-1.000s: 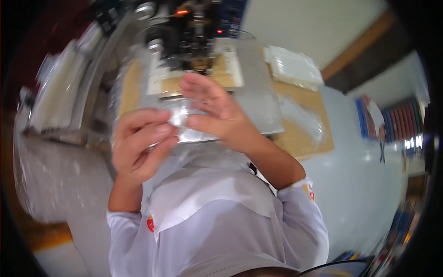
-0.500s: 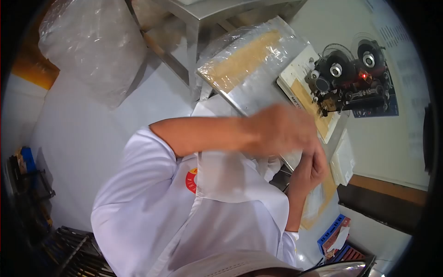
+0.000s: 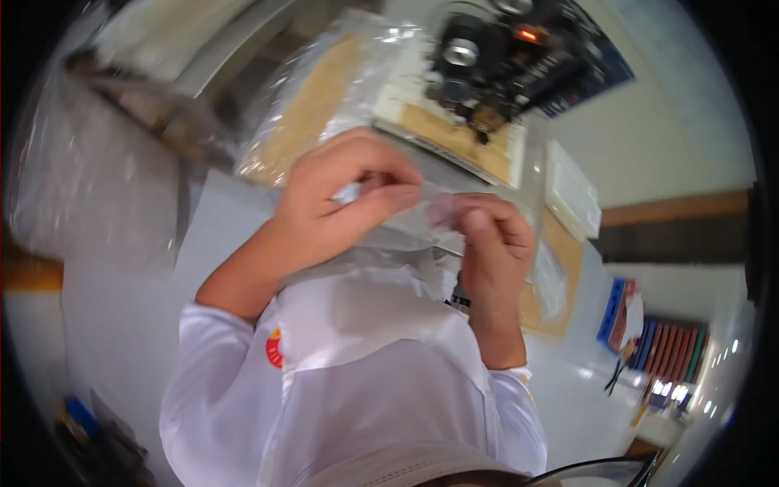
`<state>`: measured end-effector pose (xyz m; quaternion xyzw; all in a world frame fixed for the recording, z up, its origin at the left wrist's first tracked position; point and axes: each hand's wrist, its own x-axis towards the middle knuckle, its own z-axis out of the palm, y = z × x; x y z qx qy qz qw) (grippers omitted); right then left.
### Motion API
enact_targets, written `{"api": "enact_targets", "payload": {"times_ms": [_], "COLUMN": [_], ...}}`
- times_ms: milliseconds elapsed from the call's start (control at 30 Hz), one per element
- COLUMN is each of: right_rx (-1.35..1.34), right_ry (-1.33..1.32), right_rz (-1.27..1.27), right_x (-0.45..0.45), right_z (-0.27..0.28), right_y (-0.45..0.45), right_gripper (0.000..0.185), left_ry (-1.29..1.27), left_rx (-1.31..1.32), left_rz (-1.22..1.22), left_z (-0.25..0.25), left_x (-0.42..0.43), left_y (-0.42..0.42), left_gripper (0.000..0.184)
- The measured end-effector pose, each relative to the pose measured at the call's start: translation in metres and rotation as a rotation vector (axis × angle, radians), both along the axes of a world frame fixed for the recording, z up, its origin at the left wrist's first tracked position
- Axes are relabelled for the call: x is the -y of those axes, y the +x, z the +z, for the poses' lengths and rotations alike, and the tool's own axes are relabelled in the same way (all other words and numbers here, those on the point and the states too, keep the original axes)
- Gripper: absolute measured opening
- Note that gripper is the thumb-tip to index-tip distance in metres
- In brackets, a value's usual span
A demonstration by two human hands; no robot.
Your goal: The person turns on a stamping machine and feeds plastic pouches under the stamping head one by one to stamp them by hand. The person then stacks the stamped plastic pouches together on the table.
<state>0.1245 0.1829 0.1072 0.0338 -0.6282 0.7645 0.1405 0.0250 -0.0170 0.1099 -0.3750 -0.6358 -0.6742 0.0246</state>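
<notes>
My left hand (image 3: 337, 199) is in front of my chest, its thumb and index finger pressed together. Facing it, my right hand (image 3: 497, 243) has its fingers curled and its thumb against them. At the right fingertips shows a small piece of thin, see-through plastic (image 3: 442, 209), blurred. It seems to stretch across the narrow gap towards the left fingertips, but its exact shape and what the left pinch holds cannot be made out. Both hands are above the near edge of the metal work surface, over my white apron (image 3: 365, 316).
Beyond my hands stands a black machine (image 3: 503, 69) with a red light, beside a white base with tan tape (image 3: 438, 126). Left of it lies a plastic-covered tan sheet (image 3: 312, 105). A white box (image 3: 572, 191) sits right; binders (image 3: 669, 349) stand farther off. A large clear bag (image 3: 97, 170) is left.
My hands, overlapping before with the left blurred across the right, are now apart and fingertip to fingertip. The view has turned, shifting the machine left and upward.
</notes>
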Motion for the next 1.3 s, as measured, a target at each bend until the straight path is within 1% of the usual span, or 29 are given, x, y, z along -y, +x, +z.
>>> {"api": "enact_targets", "payload": {"times_ms": [67, 133, 167, 200, 233, 267, 333, 400, 433, 533, 567, 600, 633, 667, 700, 733, 800, 833, 900, 967, 1000, 1033, 1133, 1167, 1300], "right_rx": [0.000, -0.086, -0.126, -0.134, -0.142, -0.148, -0.428, -0.746, -0.924, -0.848, -0.757, -0.668, -0.631, -0.594, -0.559, -0.526, -0.400, -0.337, -0.243, -0.168, -0.142, -0.114, -0.094, -0.080, -0.031], "right_ry": [0.067, 0.076, 0.082, 0.085, 0.087, 0.088, 0.210, 0.412, 0.557, 1.035, 1.130, 1.223, 1.386, 1.449, 1.511, 1.574, 1.660, 1.705, 1.724, 1.738, 1.739, 1.739, 1.705, 1.697, 1.691], "right_rz": [0.018, 0.091, 0.139, 0.105, 0.076, 0.054, -0.397, -0.686, -0.752, -0.783, -0.747, -0.705, -0.679, -0.659, -0.634, -0.606, -0.508, -0.454, -0.434, -0.404, -0.386, -0.368, -0.330, -0.330, -0.321], "right_x": [-0.002, -0.007, -0.010, -0.012, -0.014, -0.014, -0.003, -0.002, -0.004, -0.019, -0.029, -0.040, -0.057, -0.071, -0.082, -0.091, -0.103, -0.107, -0.117, -0.126, -0.129, -0.132, -0.142, -0.144, -0.150], "right_z": [-0.001, -0.005, -0.007, -0.006, -0.002, 0.001, 0.010, 0.007, -0.002, -0.018, -0.021, -0.021, -0.014, -0.009, -0.005, -0.002, -0.018, -0.029, -0.045, -0.050, -0.049, -0.049, -0.052, -0.051, -0.048], "right_y": [0.003, 0.005, 0.008, 0.010, 0.013, 0.016, 0.014, 0.015, 0.017, 0.037, 0.035, 0.032, 0.033, 0.033, 0.032, 0.029, 0.018, 0.013, 0.002, -0.005, -0.008, -0.009, -0.019, -0.022, -0.032], "right_gripper": [0.018, 0.021, 0.023, 0.027, 0.032, 0.036, 0.041, 0.044, 0.044, 0.037, 0.037, 0.038, 0.037, 0.038, 0.039, 0.040, 0.042, 0.043, 0.046, 0.048, 0.049, 0.051, 0.056, 0.057, 0.062], "left_ry": [-0.011, -0.151, -0.255, -0.354, -0.361, -0.306, -0.193, 0.147, 0.314, 0.539, 0.537, 0.477, 0.419, 0.361, 0.305, 0.202, 0.002, -0.042, -0.125, -0.218, -0.269, -0.382, -0.570, -0.580, -0.627], "left_rx": [0.131, 0.025, -0.146, -0.318, -0.234, -0.245, -0.265, 0.017, 0.163, 0.352, 0.471, 0.438, 0.405, 0.373, 0.431, 0.487, 0.595, 0.624, 0.690, 0.483, 0.379, 0.032, -0.417, -0.489, -0.576], "left_rz": [-0.034, -0.102, -0.159, -0.208, -0.162, -0.144, -0.093, -0.178, -0.220, -0.489, -0.457, -0.439, -0.417, -0.388, -0.250, -0.205, -0.113, -0.114, -0.119, -0.091, -0.080, 0.065, 0.201, 0.243, 0.220], "left_z": [0.020, 0.031, 0.032, 0.035, 0.043, 0.044, 0.042, 0.037, 0.034, 0.017, 0.017, 0.013, 0.006, 0.001, -0.001, -0.008, -0.028, -0.040, -0.064, -0.080, -0.077, -0.071, -0.061, -0.060, -0.059], "left_x": [-0.001, 0.000, 0.001, -0.002, -0.010, -0.016, -0.026, -0.033, -0.037, -0.055, -0.063, -0.065, -0.067, -0.069, -0.074, -0.078, -0.085, -0.088, -0.091, -0.088, -0.087, -0.084, -0.086, -0.089, -0.096], "left_y": [0.010, 0.010, 0.006, 0.006, 0.014, 0.014, 0.012, 0.019, 0.022, 0.025, 0.034, 0.031, 0.026, 0.020, 0.016, 0.010, -0.007, -0.016, -0.031, -0.036, -0.036, -0.031, -0.028, -0.030, -0.041], "left_gripper": [0.021, 0.022, 0.021, 0.020, 0.014, 0.014, 0.015, 0.014, 0.014, 0.020, 0.026, 0.028, 0.030, 0.032, 0.041, 0.045, 0.054, 0.052, 0.049, 0.040, 0.035, 0.024, 0.027, 0.023, 0.027]}}
